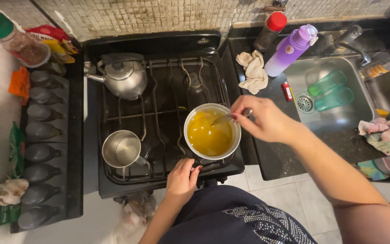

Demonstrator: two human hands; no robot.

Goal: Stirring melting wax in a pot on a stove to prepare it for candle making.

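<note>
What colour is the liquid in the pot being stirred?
Yellow-orange: the liquid in the pot, stirred by the right hand, shows best in the head view.

A black gas stove (159, 45) carries three vessels on its wire grates. Taking the small saucepan of yellow liquid (211, 132) at the front right burner as the landmark: an empty steel mug-pot (122, 149) stands to its left, well apart, and a steel kettle (123, 76) sits behind and left of it, on the back burner. The grate directly behind the saucepan is bare.
</note>
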